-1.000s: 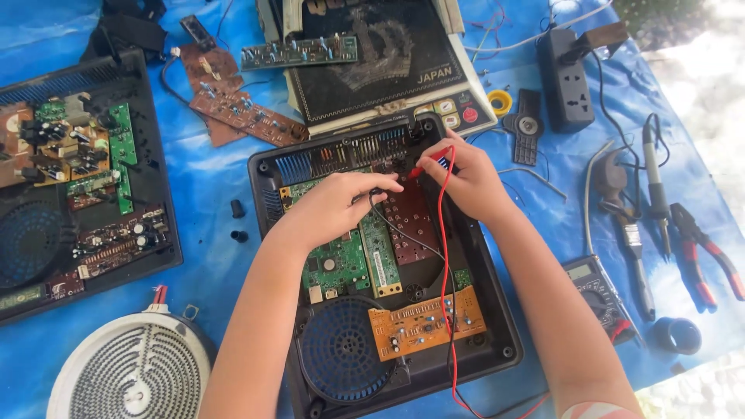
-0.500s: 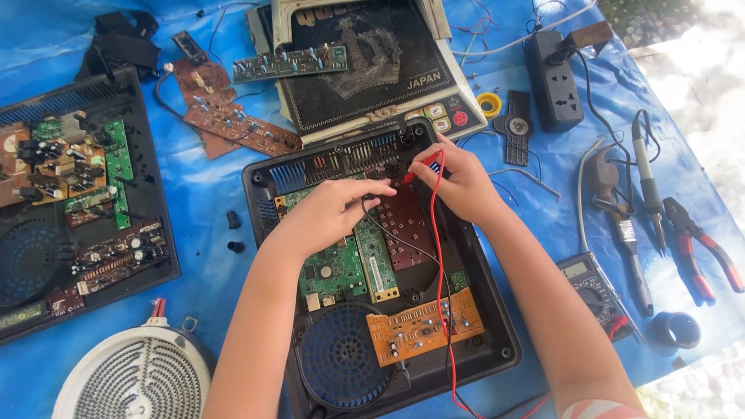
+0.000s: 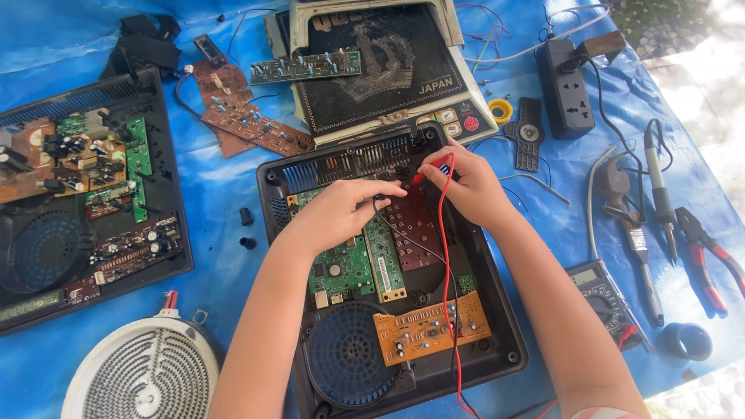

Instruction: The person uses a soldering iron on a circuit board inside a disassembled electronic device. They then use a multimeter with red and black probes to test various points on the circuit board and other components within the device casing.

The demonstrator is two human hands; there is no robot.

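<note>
Blue tarpaulin (image 3: 217, 271) covers the counter. From the head view, the opened black appliance (image 3: 497, 341) lies central, boards exposed. Left hand (image 3: 341, 213) pinches a black probe (image 3: 378, 202); right hand (image 3: 469, 182) pinches the red probe (image 3: 431, 167) onto the brown board (image 3: 415, 225). Testing looks underway, reassembly undone.

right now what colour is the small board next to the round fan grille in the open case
Orange, dotted with small components. The small board shows best in the head view, right of the fan grille.
</note>
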